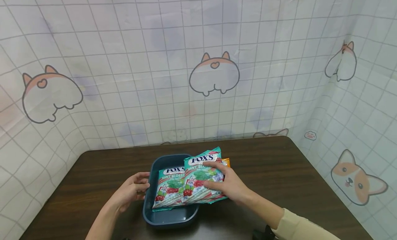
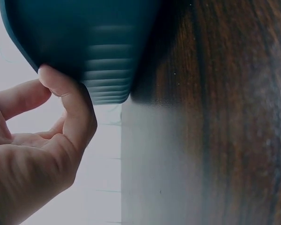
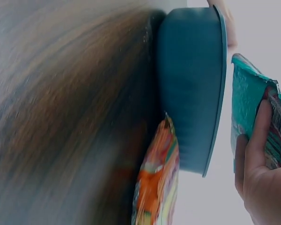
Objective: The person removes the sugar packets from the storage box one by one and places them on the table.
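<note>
A dark blue plastic container (image 1: 170, 217) stands on the table in the head view. Inside it lies a green FOX'S mint candy bag (image 1: 169, 189), its right part covered by a second green FOX'S candy bag (image 1: 198, 195). My right hand (image 1: 224, 183) grips this second bag and holds it above the container's right rim; the right wrist view shows it raised off the table. My left hand (image 1: 134, 190) pinches the container's left rim with bent fingers, also seen in the left wrist view. An orange candy bag (image 3: 157, 180) sits beside the container, mostly hidden in the head view.
The dark brown wooden table (image 1: 263, 160) reaches back to a white gridded cloth (image 1: 149, 60) printed with cartoon dogs, which also hangs at both sides. A small black object (image 1: 263, 234) shows at the front edge near the right forearm.
</note>
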Available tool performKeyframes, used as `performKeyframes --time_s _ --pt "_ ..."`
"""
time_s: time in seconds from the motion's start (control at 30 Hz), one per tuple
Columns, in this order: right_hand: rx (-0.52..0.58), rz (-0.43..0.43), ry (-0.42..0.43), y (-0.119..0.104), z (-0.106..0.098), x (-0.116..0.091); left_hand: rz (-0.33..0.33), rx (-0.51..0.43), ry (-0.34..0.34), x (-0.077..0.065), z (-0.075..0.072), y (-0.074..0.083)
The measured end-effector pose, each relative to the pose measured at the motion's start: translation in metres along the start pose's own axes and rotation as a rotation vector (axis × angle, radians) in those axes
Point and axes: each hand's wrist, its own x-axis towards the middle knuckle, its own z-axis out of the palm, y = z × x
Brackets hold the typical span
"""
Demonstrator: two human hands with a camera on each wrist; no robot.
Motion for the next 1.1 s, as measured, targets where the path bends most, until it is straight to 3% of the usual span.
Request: performKeyframes --time_s 0.53,1.1 --pt "0.003 0.051 0.056 0.012 -0.039 -0.007 0.001 -0.011 -0.004 -0.001 0.001 0.000" --pt "-0.027 0.087 0.019 0.022 -0.078 -0.016 0.000 -0.004 0.002 -0.004 0.003 0.004"
